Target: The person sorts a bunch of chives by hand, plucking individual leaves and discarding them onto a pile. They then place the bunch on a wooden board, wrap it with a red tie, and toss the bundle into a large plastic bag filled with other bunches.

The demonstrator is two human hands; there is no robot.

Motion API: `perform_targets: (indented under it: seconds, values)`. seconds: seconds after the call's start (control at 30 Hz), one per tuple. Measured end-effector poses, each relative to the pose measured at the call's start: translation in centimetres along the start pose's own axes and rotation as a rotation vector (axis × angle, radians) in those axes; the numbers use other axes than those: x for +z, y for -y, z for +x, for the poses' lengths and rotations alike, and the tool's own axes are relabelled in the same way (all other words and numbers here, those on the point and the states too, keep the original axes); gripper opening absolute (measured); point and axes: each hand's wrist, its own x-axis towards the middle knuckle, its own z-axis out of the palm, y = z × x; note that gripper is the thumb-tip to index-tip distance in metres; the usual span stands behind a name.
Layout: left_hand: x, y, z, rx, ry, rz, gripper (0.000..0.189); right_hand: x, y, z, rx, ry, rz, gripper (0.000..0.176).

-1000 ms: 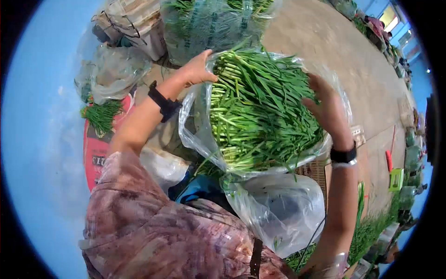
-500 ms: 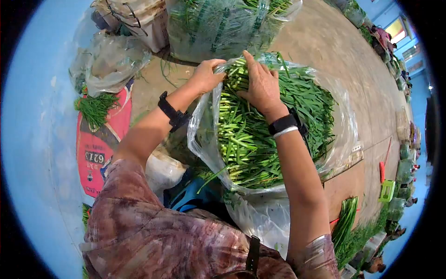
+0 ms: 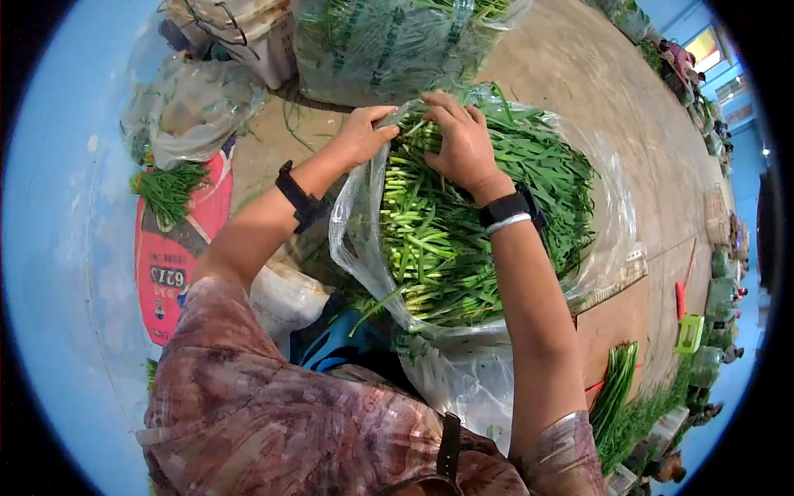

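Observation:
A clear plastic bag [image 3: 351,240] stands open before me, packed with garlic chives [image 3: 542,178]. Their pale cut stems lie to the left and their flat green leaves to the right. At the bag's far left rim, my left hand [image 3: 365,136] pinches the plastic between thumb and fingers. My right hand [image 3: 465,145] lies over the far end of the chives, its fingers curled around stems close to the rim. Its palm side is hidden. Both wrists wear black bands.
Beyond stands another full bag of greens [image 3: 376,58], beside a white bucket [image 3: 269,50]. On the left are a crumpled plastic bag [image 3: 203,107] and a pink sack [image 3: 165,285]. A loose green bundle [image 3: 614,388] and a green plastic item [image 3: 689,334] lie at right. People sit along the far right.
My right hand's fingers, stretched out before, have curled down over the stems near the far rim. My left hand has shifted slightly left, still on the bag's edge.

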Motion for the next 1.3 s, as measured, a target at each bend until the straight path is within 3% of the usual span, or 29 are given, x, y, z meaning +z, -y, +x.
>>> perform_targets:
  seconds: [0.17,0.27,0.33,0.43,0.47,0.63,0.77,0.87,0.97,1.07,1.1,1.2,1.3]
  values:
    - [-0.5,1.2,0.1,-0.123,-0.065,0.037,0.044,-1.5,-0.2,-1.8,0.036,-0.133,0.205,0.055]
    - [-0.7,-0.8,-0.5,0.057,-0.233,0.17,0.052,-2.7,-0.7,-3.4,0.025,-0.186,0.307,0.053]
    - [-2.1,-4.9,-1.3,0.534,-0.354,0.376,0.064,-3.9,-0.5,-3.8,0.073,-0.185,0.34,0.05]
    - [-2.2,-11.1,-1.4,0.827,-0.019,0.369,0.064,-4.0,-0.4,-3.9,0.095,-0.181,0.417,0.05]
    - [-0.8,-10.7,-1.4,0.784,0.027,0.487,0.058,-3.7,-0.3,-4.1,0.1,-0.2,0.44,0.049]
    - [1.6,-7.8,-0.7,0.511,0.144,0.196,0.033,-3.8,-0.7,-4.5,0.103,-0.324,0.595,0.045]
    - [1.7,-6.0,-0.5,0.577,0.108,0.197,0.027,-5.1,0.0,-5.2,0.212,-0.325,0.739,0.035]
    - [1.4,-5.4,-0.8,0.457,0.144,0.168,0.031,-6.3,-0.1,-5.7,0.243,-0.361,0.768,0.032]
    - [1.8,-7.2,-1.5,0.665,-0.079,0.413,0.038,-6.9,-0.1,-6.0,0.243,-0.405,0.778,0.033]
    - [1.5,-12.0,-2.5,0.736,-0.092,0.495,0.046,-6.5,-0.3,-5.8,0.227,-0.422,0.756,0.034]
    - [1.9,-12.6,-2.3,0.731,-0.101,0.571,0.046,-6.2,-0.3,-5.8,0.251,-0.404,0.827,0.035]
    - [2.9,-13.1,-1.6,0.578,0.054,0.73,0.042,-6.2,-0.3,-5.8,0.194,-0.408,0.675,0.039]
    - [3.8,-12.4,-0.7,0.646,0.016,0.657,0.029,-6.1,0.0,-5.8,0.182,-0.41,0.685,0.045]
